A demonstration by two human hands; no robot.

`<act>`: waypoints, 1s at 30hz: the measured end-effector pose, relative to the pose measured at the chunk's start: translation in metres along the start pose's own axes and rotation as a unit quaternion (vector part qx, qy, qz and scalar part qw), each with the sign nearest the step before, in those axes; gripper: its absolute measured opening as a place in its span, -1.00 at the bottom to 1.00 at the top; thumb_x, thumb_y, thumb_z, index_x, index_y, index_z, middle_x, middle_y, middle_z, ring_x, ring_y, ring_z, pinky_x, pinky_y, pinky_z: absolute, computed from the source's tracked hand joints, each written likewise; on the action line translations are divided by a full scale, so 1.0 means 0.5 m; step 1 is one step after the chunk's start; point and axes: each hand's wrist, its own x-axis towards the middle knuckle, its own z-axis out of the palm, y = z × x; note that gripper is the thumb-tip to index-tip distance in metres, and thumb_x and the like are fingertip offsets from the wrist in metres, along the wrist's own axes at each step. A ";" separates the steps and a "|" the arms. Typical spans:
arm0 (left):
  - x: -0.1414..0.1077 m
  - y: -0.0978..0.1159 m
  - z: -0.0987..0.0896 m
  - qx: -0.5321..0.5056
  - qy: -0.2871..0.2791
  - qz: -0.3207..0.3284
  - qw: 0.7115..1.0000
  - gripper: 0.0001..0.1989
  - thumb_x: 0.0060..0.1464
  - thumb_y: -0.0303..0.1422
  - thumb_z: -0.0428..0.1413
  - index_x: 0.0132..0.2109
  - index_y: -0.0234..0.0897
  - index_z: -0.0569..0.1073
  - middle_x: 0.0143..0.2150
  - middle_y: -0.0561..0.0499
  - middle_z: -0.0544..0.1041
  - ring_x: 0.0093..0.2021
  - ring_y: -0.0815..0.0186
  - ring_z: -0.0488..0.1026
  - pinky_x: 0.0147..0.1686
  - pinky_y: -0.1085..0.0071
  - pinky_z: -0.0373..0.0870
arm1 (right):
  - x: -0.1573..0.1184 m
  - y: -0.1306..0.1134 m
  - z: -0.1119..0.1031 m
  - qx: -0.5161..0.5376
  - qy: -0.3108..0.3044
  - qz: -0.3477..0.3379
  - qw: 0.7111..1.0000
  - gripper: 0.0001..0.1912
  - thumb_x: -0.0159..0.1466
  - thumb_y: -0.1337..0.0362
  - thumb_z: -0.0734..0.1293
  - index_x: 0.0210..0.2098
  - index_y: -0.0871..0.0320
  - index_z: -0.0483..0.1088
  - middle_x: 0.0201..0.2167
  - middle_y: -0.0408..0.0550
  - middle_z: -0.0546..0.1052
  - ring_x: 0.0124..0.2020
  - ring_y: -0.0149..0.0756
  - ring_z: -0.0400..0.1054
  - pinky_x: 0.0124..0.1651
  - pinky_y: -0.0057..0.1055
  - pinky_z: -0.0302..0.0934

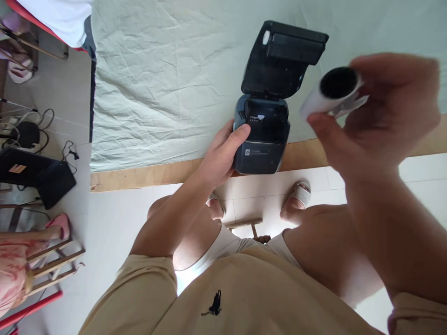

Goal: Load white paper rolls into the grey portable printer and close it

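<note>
While smooth roll (318, 98) in right hand (387, 109), boxy device (264, 132) in left hand (222, 151)

Pale tiled floor (118, 216), apparently wooden stool (52, 270).

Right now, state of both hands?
Left hand: closed on the edge of the black device, thumb on top.
Right hand: closed on a white roll, held clear of the device.

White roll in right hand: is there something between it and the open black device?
Nothing visible stands between the roll and the device; its lid is tilted back, and the left hand holds the opposite side.
</note>
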 end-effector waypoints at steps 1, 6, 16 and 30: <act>0.000 0.001 0.002 -0.004 -0.001 0.004 1.000 -0.63 0.32 0.05 0.19 0.02 -0.10 0.51 -0.19 0.04 0.68 -0.22 0.19 0.72 -0.37 0.35 0.70 | 0.004 -0.019 0.001 -0.012 -0.013 -0.027 0.999 -0.63 0.34 -0.08 0.40 0.10 -0.22 0.51 -0.07 -0.16 0.66 -0.20 -0.14 0.58 -0.16 -0.06 0.52; 0.002 -0.003 0.004 -0.025 -0.013 0.036 0.999 -0.71 0.32 -0.06 0.21 0.00 -0.14 0.52 -0.28 0.08 0.60 -0.37 0.32 0.64 -0.47 0.43 0.63 | 0.010 -0.054 0.025 -0.057 -0.150 0.002 0.987 -0.76 0.39 0.32 0.38 -0.02 -0.15 0.54 -0.07 -0.23 0.74 -0.08 -0.15 0.67 -0.03 -0.08 0.59; 0.007 -0.014 -0.012 -0.046 -0.030 0.028 0.998 -0.67 0.31 -0.03 0.21 0.00 -0.16 0.51 -0.28 0.08 0.56 -0.39 0.32 0.62 -0.55 0.42 0.59 | -0.015 -0.037 0.043 -0.004 -0.087 -0.140 0.986 -0.82 0.28 0.45 0.39 -0.24 0.03 0.41 -0.18 -0.21 0.74 -0.18 -0.18 0.66 -0.18 -0.19 0.34; 0.033 -0.029 -0.015 -0.003 -0.010 0.124 0.992 -0.43 -0.08 -0.12 0.52 -0.01 -0.09 0.44 -0.28 0.16 0.55 -0.40 0.46 0.54 -0.49 0.54 0.47 | -0.021 -0.043 0.030 0.103 -0.080 -0.116 0.985 -0.85 0.37 0.37 0.41 -0.11 0.00 0.44 -0.15 -0.14 0.70 -0.19 -0.25 0.63 -0.13 -0.22 0.52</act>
